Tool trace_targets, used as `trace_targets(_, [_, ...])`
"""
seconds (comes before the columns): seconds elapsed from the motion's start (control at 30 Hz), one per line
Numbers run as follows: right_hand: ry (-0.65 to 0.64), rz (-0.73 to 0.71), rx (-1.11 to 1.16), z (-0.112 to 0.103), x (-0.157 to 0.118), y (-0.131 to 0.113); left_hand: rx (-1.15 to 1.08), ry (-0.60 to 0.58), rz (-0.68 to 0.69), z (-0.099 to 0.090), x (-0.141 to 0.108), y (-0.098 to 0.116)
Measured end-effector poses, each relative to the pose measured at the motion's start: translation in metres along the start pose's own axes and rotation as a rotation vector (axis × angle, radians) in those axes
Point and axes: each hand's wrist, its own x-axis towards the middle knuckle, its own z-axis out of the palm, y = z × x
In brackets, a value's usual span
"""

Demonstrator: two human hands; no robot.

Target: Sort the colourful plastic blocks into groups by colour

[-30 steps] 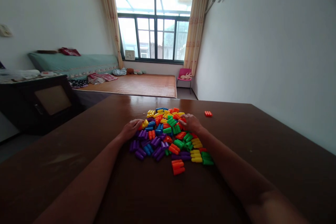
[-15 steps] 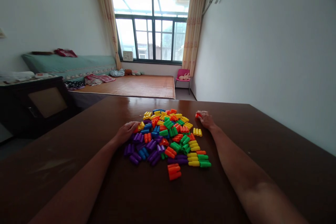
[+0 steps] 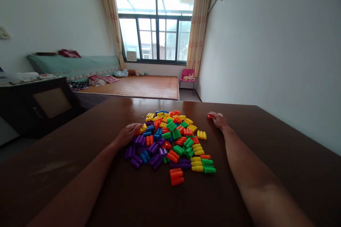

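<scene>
My left hand lies at the left edge of a heap of plastic building blocks, fingers stretched forward and a little bent. Its fingertips touch a yellow block; an orange piece shows partly beneath them. At the far right of the heap, apart from it, my right hand is closed on an orange-red block, mostly covered by the fingers. Purple blocks lie nearest my left wrist. A yellow block sits between the heap and my right forearm.
Yellow and green blocks lie in line with purple ones at the heap's front. Nearer me is an orange block. All rest on a brown table. Beyond stand a bed, a dark cabinet and a pink chair.
My right hand has moved a little to the right, away from the heap, with the orange-red block. My left hand stays by the heap. The view has shifted slightly.
</scene>
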Motion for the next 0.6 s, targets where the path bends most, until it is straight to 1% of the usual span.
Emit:
trace_targets(0.07, [0.004, 0.029, 0.009, -0.006, -0.005, 0.001, 0.002, -0.005, -0.006, 0.0, 0.0, 0.003])
trace_targets(0.13, [0.018, 0.031, 0.009, -0.016, -0.007, -0.005, -0.011, -0.003, -0.015, 0.0, -0.001, 0.004])
trace_targets(0.17, [0.037, 0.023, 0.007, -0.021, -0.007, -0.011, -0.019, -0.001, -0.017, 0.0, -0.001, 0.005])
trace_targets(0.23, [0.053, -0.019, 0.029, -0.032, -0.003, -0.031, -0.029, 0.0, -0.018, 0.001, -0.001, 0.005])
trace_targets(0.27, [0.019, -0.064, 0.074, -0.037, -0.002, -0.045, -0.031, -0.002, -0.019, 0.0, -0.001, 0.005])
trace_targets(0.3, [-0.049, -0.127, 0.142, -0.042, 0.0, -0.06, -0.029, -0.005, -0.022, 0.0, -0.001, 0.005])
trace_targets(0.4, [-0.34, -0.358, 0.374, -0.047, -0.005, -0.11, -0.02, -0.01, -0.034, -0.001, -0.002, 0.007])
trace_targets(0.43, [-0.413, -0.426, 0.416, -0.047, -0.009, -0.126, -0.018, -0.011, -0.037, -0.001, -0.002, 0.008])
trace_targets(0.5, [-0.491, -0.536, 0.407, -0.044, -0.02, -0.152, -0.02, -0.01, -0.038, -0.001, -0.003, 0.011])
trace_targets(0.57, [-0.51, -0.602, 0.302, -0.04, -0.031, -0.169, -0.023, -0.006, -0.037, -0.002, -0.004, 0.012])
trace_targets(0.6, [-0.503, -0.612, 0.228, -0.037, -0.036, -0.175, -0.023, -0.004, -0.037, -0.002, -0.004, 0.013])
